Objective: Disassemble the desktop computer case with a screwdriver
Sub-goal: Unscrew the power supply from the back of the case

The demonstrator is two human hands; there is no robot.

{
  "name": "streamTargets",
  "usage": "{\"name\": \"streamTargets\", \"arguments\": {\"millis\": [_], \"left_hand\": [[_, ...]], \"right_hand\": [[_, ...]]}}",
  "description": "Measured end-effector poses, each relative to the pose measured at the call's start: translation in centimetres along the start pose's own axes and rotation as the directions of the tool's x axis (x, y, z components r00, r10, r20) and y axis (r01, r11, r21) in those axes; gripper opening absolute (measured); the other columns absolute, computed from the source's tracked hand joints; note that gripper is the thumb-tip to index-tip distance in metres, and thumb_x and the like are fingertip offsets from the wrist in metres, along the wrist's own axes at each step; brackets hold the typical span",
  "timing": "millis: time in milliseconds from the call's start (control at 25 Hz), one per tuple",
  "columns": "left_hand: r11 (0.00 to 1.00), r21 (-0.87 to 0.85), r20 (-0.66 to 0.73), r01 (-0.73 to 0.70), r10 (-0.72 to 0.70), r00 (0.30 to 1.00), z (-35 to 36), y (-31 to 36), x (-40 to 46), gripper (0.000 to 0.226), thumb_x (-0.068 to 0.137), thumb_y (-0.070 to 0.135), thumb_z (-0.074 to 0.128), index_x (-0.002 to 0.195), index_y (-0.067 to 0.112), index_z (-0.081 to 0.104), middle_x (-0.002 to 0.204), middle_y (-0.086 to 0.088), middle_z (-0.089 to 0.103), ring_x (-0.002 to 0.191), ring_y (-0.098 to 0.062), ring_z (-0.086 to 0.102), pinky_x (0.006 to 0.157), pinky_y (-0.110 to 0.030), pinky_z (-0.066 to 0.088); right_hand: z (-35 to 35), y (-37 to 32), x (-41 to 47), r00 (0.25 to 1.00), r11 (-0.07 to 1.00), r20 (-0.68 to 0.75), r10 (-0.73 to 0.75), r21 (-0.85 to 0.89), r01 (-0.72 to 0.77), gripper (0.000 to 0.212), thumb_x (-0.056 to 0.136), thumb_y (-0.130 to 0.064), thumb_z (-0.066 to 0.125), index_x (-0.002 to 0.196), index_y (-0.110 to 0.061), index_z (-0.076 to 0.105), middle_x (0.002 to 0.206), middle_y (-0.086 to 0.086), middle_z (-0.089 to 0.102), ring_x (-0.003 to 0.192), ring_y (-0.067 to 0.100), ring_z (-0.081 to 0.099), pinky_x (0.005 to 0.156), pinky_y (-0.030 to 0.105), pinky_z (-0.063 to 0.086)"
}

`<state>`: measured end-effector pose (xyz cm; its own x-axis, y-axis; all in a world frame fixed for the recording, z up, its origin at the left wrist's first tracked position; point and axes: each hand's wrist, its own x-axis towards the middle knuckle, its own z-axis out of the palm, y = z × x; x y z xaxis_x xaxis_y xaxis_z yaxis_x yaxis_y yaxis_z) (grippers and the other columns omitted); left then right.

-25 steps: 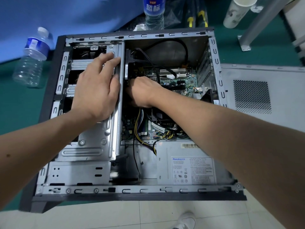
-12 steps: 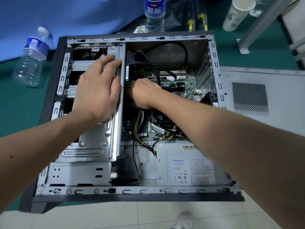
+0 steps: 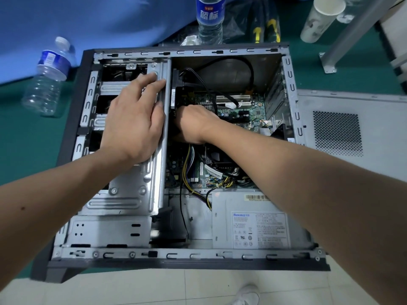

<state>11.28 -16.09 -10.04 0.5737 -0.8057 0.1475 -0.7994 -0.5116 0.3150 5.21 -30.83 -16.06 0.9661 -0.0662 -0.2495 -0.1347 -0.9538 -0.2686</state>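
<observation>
Open grey metal desktop computer case [image 3: 288,89] lies on its side on the green tabletop [image 3: 26,133], side panel off. Our left hand [image 3: 134,119] rests flat, fingers straight, on the silver steel drive cage [image 3: 130,194], likely bracing it. Our right hand [image 3: 193,124] reaches beside the cage wall above the green motherboard [image 3: 246,111] (fingers hidden; grip cannot be told). No screwdriver in either hand.

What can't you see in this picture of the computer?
All in the head view:
- Right hand: its fingers reach down beside the drive cage, so whether they hold anything is hidden.
- Middle bottle: its top is cut off by the upper edge.
- Power supply: the label print is too small to read, and the right arm covers part of it.
- Shoe: cut off by the bottom edge.
</observation>
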Motion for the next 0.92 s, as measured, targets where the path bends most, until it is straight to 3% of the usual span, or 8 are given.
{"name": "streamTargets", "arguments": {"millis": [200,360,600,760,920], "left_hand": [[1.000,0.001,0.013,0.010,-0.010,1.000,-0.19,0.21,-0.08,0.052,0.097,0.033,0.032,0.146,0.017,0.043,0.154,-0.004,0.036,0.142,-0.025,0.032,0.112,-0.048,0.031],[1.000,0.001,0.003,0.009,-0.009,1.000,-0.16,0.09,-0.02,0.053,0.097,0.033,0.032,0.146,0.017,0.043,0.154,-0.004,0.036,0.141,-0.025,0.034,0.112,-0.048,0.032],[1.000,0.000,0.001,0.000,0.000,1.000,-0.11,0.13,0.04,0.053,0.097,0.034,0.031,0.146,0.016,0.043,0.154,-0.005,0.036,0.140,-0.025,0.035,0.111,-0.047,0.032],[1.000,0.003,-0.006,-0.007,0.007,1.000,-0.04,0.10,-0.01,0.054,0.097,0.034,0.031,0.146,0.016,0.043,0.153,-0.005,0.036,0.139,-0.025,0.036,0.110,-0.046,0.034],[1.000,0.002,-0.011,-0.008,0.008,1.000,-0.08,0.05,0.01,0.053,0.097,0.035,0.031,0.146,0.017,0.043,0.153,-0.005,0.036,0.139,-0.025,0.036,0.110,-0.046,0.034]], "right_hand": [[-0.47,0.05,0.15,0.994,0.965,-0.007,0.114,0.238,-0.109,0.028,0.077,-0.036,0.067,0.096,-0.015,0.066,0.097,0.014,0.069,0.091,0.036,0.066,0.064,0.026,0.038],[-0.26,-0.12,0.17,0.998,0.988,-0.019,0.060,0.141,-0.057,0.024,0.081,-0.029,0.064,0.097,-0.011,0.066,0.099,0.016,0.069,0.092,0.037,0.066,0.063,0.027,0.038],[-0.25,-0.13,-0.18,0.996,0.993,-0.077,0.055,0.110,-0.046,0.037,0.078,-0.040,0.070,0.101,-0.011,0.066,0.102,0.016,0.069,0.097,0.037,0.065,0.070,0.030,0.044],[-0.22,-0.12,-0.12,0.996,0.999,-0.087,-0.020,0.032,0.023,0.027,0.081,-0.030,0.066,0.096,-0.008,0.066,0.098,0.015,0.069,0.092,0.037,0.064,0.065,0.028,0.039],[-0.13,0.07,-0.11,0.994,0.989,-0.087,0.068,0.136,-0.056,0.034,0.078,-0.043,0.069,0.099,-0.016,0.065,0.100,0.012,0.070,0.095,0.035,0.065,0.065,0.028,0.038]]}}
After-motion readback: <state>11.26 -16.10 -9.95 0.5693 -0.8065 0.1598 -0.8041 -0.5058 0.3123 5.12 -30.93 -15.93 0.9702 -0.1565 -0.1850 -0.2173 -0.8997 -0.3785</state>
